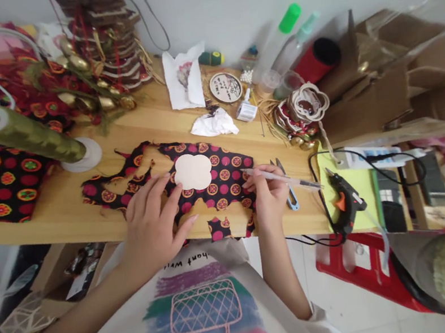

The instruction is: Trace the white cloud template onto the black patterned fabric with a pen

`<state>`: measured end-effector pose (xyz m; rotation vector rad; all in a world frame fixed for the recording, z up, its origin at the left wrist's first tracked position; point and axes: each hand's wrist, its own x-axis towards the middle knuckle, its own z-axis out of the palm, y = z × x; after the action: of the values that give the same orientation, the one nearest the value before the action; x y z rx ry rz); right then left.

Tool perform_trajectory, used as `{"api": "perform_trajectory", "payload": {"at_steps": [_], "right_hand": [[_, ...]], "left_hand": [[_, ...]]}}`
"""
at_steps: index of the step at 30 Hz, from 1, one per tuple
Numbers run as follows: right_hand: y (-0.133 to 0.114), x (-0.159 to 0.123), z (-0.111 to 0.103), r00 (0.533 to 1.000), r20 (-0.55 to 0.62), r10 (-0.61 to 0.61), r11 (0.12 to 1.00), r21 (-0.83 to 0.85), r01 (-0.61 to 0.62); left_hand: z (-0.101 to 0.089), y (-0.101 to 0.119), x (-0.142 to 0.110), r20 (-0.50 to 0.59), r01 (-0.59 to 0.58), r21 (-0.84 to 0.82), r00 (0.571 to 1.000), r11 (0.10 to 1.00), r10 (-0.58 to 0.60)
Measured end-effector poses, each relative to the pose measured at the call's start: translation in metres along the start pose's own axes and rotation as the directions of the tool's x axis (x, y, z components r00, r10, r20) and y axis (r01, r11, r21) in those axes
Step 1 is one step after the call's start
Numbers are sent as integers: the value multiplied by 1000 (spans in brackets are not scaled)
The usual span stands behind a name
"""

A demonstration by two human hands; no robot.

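The hands are apart: the left hand (153, 224) lies flat with spread fingers, fingertips at the lower left edge of a pale scalloped piece (193, 172) on patterned cloth (224, 175); the right hand (270, 198) grips a pen (285, 179), right of that piece. Beyond, a round plaque (226, 87) bears dark characters, too small to read. The shirt (208, 329) shows partly hidden lettering.

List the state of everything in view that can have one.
Right hand: closed on pen
Left hand: open, fingers spread
Pen: uncapped, tip at fabric
Fabric: spread out, edges ragged
Scalloped piece: flat on fabric
Scissors: lying down, blades apart
Glue gun: on its side, power unclear
Cardboard box: flaps open
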<state>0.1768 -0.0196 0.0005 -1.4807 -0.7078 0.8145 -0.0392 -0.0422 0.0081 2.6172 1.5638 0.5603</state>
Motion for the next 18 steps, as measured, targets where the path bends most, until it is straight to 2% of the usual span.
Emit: {"api": "perform_trajectory", "payload": {"at_steps": [8, 12, 15, 18], "right_hand": [[-3, 4, 0, 999, -31, 37, 999, -21, -38], [-15, 6, 5, 999, -17, -27, 999, -25, 27], [-31, 9, 17, 994, 66, -87, 994, -62, 91], [-46, 13, 33, 967, 234, -97, 983, -131, 131]], "left_hand": [[7, -3, -2, -42, 18, -40, 999, 999, -19], [8, -2, -2, -32, 47, -53, 998, 997, -49], [9, -1, -1, -29, 74, -79, 997, 994, -76], [9, 0, -1, -38, 93, -104, 995, 990, -97]]}}
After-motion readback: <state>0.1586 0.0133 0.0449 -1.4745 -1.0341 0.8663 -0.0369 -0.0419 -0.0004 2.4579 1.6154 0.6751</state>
